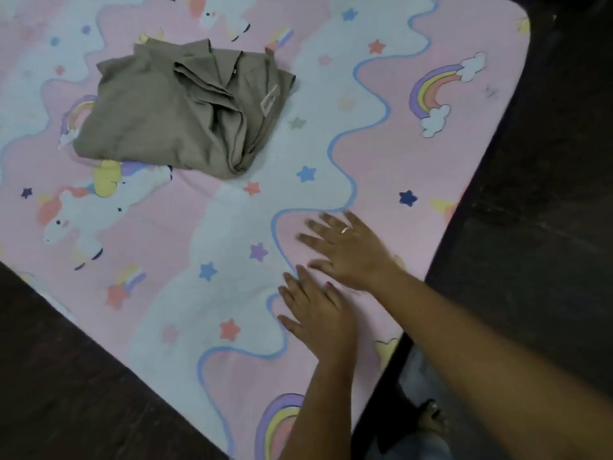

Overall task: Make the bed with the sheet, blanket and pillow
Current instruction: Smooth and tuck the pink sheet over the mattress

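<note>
Sheet (414, 167) beneath flat, unclenched hands: left hand (315, 318) beside right hand (351, 254), fingers straight.

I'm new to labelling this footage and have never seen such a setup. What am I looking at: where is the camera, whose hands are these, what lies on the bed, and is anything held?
There is no machine: a person works with bare hands and wears one wide-angle camera on the head, looking forward and down. That is the only view. Both arms reach in from the lower right. The right hand, with a ring, and the left hand rest flat, fingers straight, on the pink unicorn sheet spread over the bed. Neither holds anything. Further up lies a folded olive-brown cloth, probably the blanket. No pillow is in view.
</note>
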